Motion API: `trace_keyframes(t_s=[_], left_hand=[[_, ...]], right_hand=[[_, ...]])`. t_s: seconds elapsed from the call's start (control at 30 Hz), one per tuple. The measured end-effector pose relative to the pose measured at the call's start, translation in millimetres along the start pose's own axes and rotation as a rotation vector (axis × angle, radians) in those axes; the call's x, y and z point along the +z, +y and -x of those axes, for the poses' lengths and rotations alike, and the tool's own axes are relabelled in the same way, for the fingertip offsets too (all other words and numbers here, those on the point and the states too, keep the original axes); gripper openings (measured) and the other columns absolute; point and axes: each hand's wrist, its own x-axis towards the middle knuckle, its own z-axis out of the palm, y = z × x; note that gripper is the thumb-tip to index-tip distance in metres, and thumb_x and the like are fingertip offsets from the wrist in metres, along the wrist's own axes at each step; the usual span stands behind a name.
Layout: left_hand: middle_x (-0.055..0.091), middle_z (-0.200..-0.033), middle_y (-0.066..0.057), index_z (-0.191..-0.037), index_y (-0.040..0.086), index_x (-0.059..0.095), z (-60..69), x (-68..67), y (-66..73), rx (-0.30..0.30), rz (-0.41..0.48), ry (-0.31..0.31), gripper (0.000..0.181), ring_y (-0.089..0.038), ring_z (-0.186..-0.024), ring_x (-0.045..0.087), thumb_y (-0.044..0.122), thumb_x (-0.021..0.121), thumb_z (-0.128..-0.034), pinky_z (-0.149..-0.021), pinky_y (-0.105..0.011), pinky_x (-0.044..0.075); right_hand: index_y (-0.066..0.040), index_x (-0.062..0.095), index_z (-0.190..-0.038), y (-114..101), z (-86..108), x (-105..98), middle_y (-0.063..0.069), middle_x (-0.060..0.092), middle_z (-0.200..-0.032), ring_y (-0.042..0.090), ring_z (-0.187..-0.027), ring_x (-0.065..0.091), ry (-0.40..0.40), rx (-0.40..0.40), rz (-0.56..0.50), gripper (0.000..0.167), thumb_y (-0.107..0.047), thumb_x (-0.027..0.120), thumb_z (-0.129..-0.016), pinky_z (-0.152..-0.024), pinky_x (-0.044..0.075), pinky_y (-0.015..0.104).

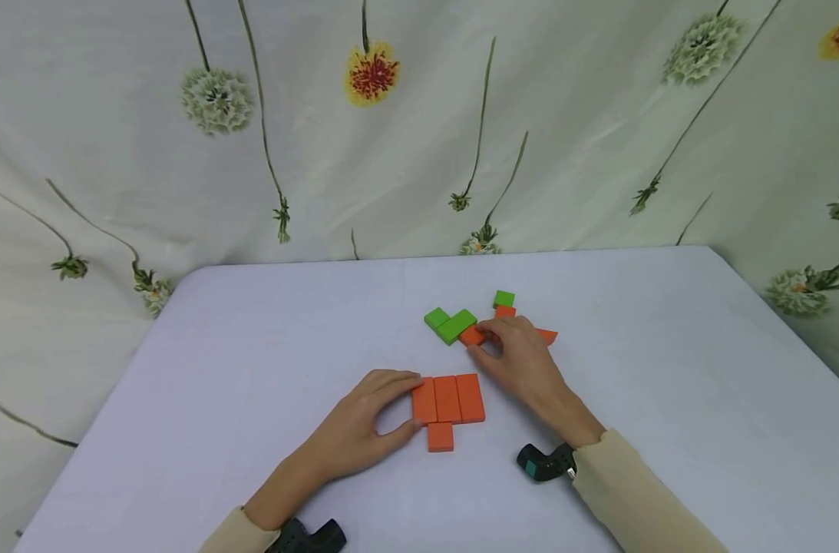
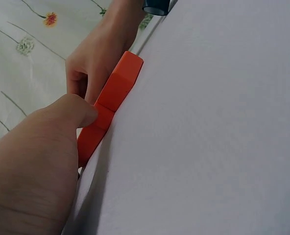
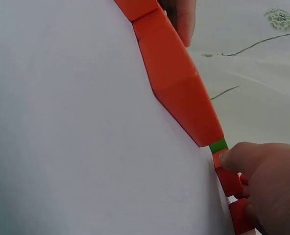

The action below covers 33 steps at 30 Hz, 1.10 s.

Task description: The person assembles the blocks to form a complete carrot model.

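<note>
- Just below centre, my left hand (image 1: 364,422) spans the leftmost orange block (image 1: 424,399), thumb and fingertips parted, holding its two ends!
- Right of centre, my right hand (image 1: 524,361) pinches another orange block (image 1: 470,336), narrowly, beside a green block (image 1: 457,326)!

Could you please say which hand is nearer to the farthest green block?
Right. The right hand is just short of that green block; the left hand is well back, beside a row of orange blocks.

soft, even light across the pale table (image 1: 633,369), both wrist views dimmer and greyer
</note>
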Motion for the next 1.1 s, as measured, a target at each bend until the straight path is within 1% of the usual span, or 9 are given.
trace_keyframes(t_s=[0.13, 0.2, 0.3, 0.4, 0.5, 0.63, 0.77, 1.03, 1.1], left_hand=[[0.061, -0.141, 0.008, -0.14, 0.017, 0.063, 1.1, -0.1, -0.2, -0.003, -0.001, 0.002, 0.054, -0.012, -0.134, 0.053, 0.033, 0.079, -0.0912, -0.112, -0.04, 0.049], [0.061, -0.141, 0.008, -0.14, 0.017, 0.063, 1.3, 0.0, 0.0, -0.007, -0.001, 0.001, 0.054, -0.011, -0.134, 0.053, 0.033, 0.079, -0.0912, -0.112, -0.04, 0.049], [0.061, -0.141, 0.008, -0.14, 0.017, 0.064, 1.8, 0.3, 0.2, -0.014, 0.0, 0.0, 0.054, -0.012, -0.134, 0.053, 0.033, 0.079, -0.0913, -0.112, -0.04, 0.049], [0.061, -0.141, 0.008, -0.14, 0.017, 0.063, 2.4, 0.8, 0.0, -0.018, 0.004, -0.001, 0.054, -0.012, -0.134, 0.053, 0.033, 0.079, -0.0913, -0.112, -0.041, 0.049], [0.061, -0.141, 0.008, -0.14, 0.017, 0.064, 2.7, 1.3, -0.5, -0.017, 0.007, -0.002, 0.054, -0.011, -0.134, 0.053, 0.033, 0.079, -0.0912, -0.112, -0.041, 0.049], [0.061, -0.141, 0.008, -0.14, 0.016, 0.064, 2.9, 1.7, -1.2, -0.013, 0.003, 0.0, 0.054, -0.012, -0.134, 0.053, 0.032, 0.079, -0.091, -0.112, -0.041, 0.049], [0.062, -0.141, 0.008, -0.14, 0.016, 0.064, 2.8, 1.5, -1.1, -0.01, 0.001, 0.003, 0.053, -0.012, -0.134, 0.053, 0.032, 0.079, -0.0909, -0.112, -0.041, 0.049], [0.062, -0.14, 0.007, -0.14, 0.017, 0.064, 1.6, 1.3, -1.9, 0.006, -0.007, 0.013, 0.053, -0.012, -0.133, 0.054, 0.032, 0.079, -0.0905, -0.111, -0.041, 0.05], [0.062, -0.141, 0.008, -0.14, 0.017, 0.064, 1.3, 1.3, -2.2, 0.01, -0.008, 0.016, 0.054, -0.013, -0.134, 0.054, 0.032, 0.079, -0.0905, -0.111, -0.041, 0.05]], right_hand=[[-0.002, 0.076, -0.115, 0.1, -0.9, -0.6, 0.005, 0.07, -0.091, 0.023, -0.089, 0.059, -0.003, -0.001, -0.013, 0.031, -0.014, 0.081, -0.087, -0.076, 0.054, 0.035], [-0.003, 0.076, -0.115, -0.5, -0.9, -2.6, 0.005, 0.07, -0.09, 0.022, -0.088, 0.059, -0.012, 0.012, -0.036, 0.031, -0.015, 0.081, -0.087, -0.076, 0.054, 0.035], [-0.005, 0.077, -0.116, -0.2, 0.0, -6.1, 0.004, 0.072, -0.093, 0.021, -0.089, 0.061, -0.026, 0.036, -0.077, 0.031, -0.018, 0.08, -0.089, -0.078, 0.056, 0.036], [-0.007, 0.076, -0.118, 3.4, 2.4, -9.1, 0.004, 0.074, -0.1, 0.02, -0.093, 0.066, -0.037, 0.049, -0.115, 0.032, -0.02, 0.081, -0.089, -0.083, 0.058, 0.038], [-0.006, 0.076, -0.119, 8.5, 5.0, -13.1, 0.006, 0.076, -0.106, 0.02, -0.096, 0.071, -0.039, 0.029, -0.166, 0.032, -0.015, 0.081, -0.088, -0.088, 0.061, 0.039], [-0.005, 0.075, -0.118, 13.4, 6.4, -21.1, 0.006, 0.076, -0.108, 0.019, -0.096, 0.073, -0.061, -0.022, -0.211, 0.032, -0.01, 0.081, -0.087, -0.089, 0.061, 0.038], [-0.007, 0.075, -0.119, 14.5, 6.1, -32.2, 0.004, 0.075, -0.109, 0.018, -0.098, 0.072, -0.118, -0.071, -0.245, 0.032, -0.01, 0.08, -0.088, -0.09, 0.061, 0.037], [-0.009, 0.074, -0.117, 7.7, 6.6, -52.1, -0.001, 0.074, -0.111, 0.022, -0.1, 0.072, -0.292, -0.173, -0.37, 0.032, -0.006, 0.081, -0.086, -0.095, 0.06, 0.039], [-0.01, 0.073, -0.116, 6.2, 7.0, -53.9, -0.003, 0.073, -0.111, 0.02, -0.1, 0.071, -0.334, -0.193, -0.392, 0.031, -0.007, 0.081, -0.086, -0.095, 0.059, 0.039]])
